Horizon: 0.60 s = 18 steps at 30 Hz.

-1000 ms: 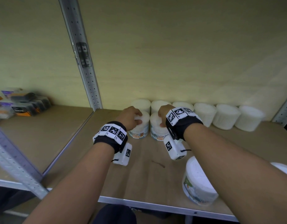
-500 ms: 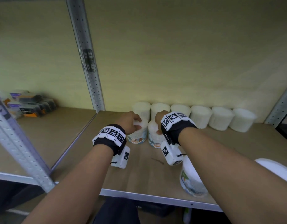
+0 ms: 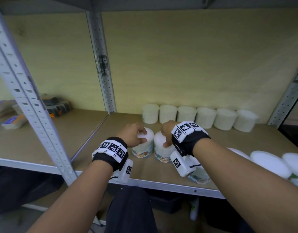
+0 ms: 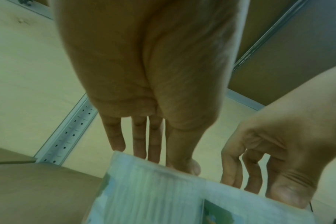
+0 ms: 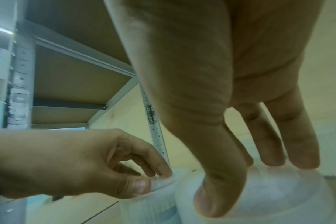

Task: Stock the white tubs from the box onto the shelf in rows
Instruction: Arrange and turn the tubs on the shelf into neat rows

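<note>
Two white tubs with "cotton buds" labels stand side by side on the shelf board (image 3: pixel 111 140), in front of a back row of several white tubs (image 3: pixel 205 117). My left hand (image 3: pixel 140 137) grips the left tub (image 3: pixel 143 149) from above, fingers over the lid's far edge and thumb at the near edge. My right hand (image 3: pixel 165 137) grips the right tub (image 3: pixel 161 151) the same way. The left wrist view shows my left hand (image 4: pixel 159 160) over its tub (image 4: pixel 163 197). The right wrist view shows my right hand (image 5: pixel 249 174) on its tub's lid (image 5: pixel 278 197).
More white tubs (image 3: pixel 269 163) sit near the shelf's front right, one (image 3: pixel 200 177) under my right wrist. Grey metal uprights stand at the back (image 3: pixel 104 73) and front left (image 3: pixel 32 105). Small packs (image 3: pixel 57 105) lie on the neighbouring shelf to the left.
The head view has pulled back and lifted, so more of the shelf frame shows. Both hands stay on top of the same two front tubs.
</note>
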Each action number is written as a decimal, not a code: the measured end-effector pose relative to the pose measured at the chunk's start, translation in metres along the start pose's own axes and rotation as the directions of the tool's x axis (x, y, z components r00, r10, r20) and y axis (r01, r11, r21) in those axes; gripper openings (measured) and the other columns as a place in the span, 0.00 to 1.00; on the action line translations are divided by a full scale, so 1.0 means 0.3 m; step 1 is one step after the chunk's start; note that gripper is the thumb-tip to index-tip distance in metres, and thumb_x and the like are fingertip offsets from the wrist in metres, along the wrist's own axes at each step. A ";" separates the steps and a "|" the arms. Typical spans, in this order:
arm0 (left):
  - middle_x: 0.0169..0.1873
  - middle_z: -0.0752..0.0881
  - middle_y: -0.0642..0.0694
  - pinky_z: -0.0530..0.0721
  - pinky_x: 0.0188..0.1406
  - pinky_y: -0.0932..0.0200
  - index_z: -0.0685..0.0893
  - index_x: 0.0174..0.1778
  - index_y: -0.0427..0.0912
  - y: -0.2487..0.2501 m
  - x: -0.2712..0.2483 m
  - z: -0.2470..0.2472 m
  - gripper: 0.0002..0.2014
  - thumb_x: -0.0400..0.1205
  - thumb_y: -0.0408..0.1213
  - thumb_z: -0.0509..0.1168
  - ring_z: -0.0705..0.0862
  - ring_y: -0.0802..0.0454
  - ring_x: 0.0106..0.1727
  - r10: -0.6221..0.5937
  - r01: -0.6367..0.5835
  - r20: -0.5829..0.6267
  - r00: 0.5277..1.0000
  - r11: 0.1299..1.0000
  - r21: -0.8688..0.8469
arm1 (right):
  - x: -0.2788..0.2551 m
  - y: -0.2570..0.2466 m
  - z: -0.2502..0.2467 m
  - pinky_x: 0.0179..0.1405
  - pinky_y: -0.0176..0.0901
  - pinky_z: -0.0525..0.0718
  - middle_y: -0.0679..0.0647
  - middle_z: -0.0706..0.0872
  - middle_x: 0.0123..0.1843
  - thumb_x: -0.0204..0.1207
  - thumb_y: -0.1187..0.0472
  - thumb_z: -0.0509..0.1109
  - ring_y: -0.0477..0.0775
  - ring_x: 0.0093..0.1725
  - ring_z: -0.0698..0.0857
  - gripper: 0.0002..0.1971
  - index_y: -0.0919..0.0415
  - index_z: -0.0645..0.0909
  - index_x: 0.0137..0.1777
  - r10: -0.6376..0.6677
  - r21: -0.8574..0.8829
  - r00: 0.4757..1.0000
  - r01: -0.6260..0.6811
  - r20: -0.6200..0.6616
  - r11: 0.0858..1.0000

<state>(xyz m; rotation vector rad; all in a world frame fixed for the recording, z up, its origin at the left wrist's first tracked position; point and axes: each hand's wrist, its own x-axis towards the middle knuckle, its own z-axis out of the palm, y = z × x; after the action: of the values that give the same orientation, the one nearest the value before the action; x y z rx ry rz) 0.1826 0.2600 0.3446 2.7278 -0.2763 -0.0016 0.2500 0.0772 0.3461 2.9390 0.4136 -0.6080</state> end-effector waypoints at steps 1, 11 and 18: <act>0.65 0.83 0.47 0.72 0.57 0.63 0.84 0.63 0.46 0.004 -0.019 -0.001 0.18 0.77 0.43 0.71 0.80 0.48 0.66 0.007 -0.007 -0.003 1.000 1.000 0.002 | 0.036 0.027 0.023 0.44 0.47 0.88 0.47 0.83 0.34 0.46 0.26 0.69 0.56 0.38 0.85 0.29 0.52 0.74 0.31 -0.031 -0.001 0.999 0.031 0.017 1.000; 0.60 0.82 0.49 0.71 0.54 0.64 0.83 0.62 0.48 0.046 -0.162 0.013 0.17 0.78 0.46 0.70 0.79 0.50 0.62 0.067 -0.067 -0.010 0.998 0.998 0.020 | -0.329 -0.046 0.014 0.40 0.46 0.76 0.65 0.84 0.57 0.73 0.45 0.73 0.58 0.46 0.78 0.31 0.70 0.79 0.66 -0.103 -0.047 0.993 0.101 -0.054 0.994; 0.58 0.80 0.49 0.70 0.57 0.63 0.83 0.62 0.48 0.066 -0.210 0.041 0.16 0.79 0.46 0.69 0.77 0.51 0.61 0.082 -0.082 -0.020 0.996 0.997 -0.005 | -0.394 -0.018 0.054 0.64 0.51 0.78 0.59 0.79 0.69 0.75 0.47 0.72 0.61 0.66 0.79 0.29 0.65 0.74 0.70 -0.136 -0.043 0.986 0.132 -0.093 0.990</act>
<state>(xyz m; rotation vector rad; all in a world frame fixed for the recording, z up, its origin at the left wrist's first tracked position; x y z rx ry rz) 0.1166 0.2496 0.3386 2.7069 -0.3821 0.0468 0.1381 0.0511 0.3788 2.9312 0.6303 -0.4695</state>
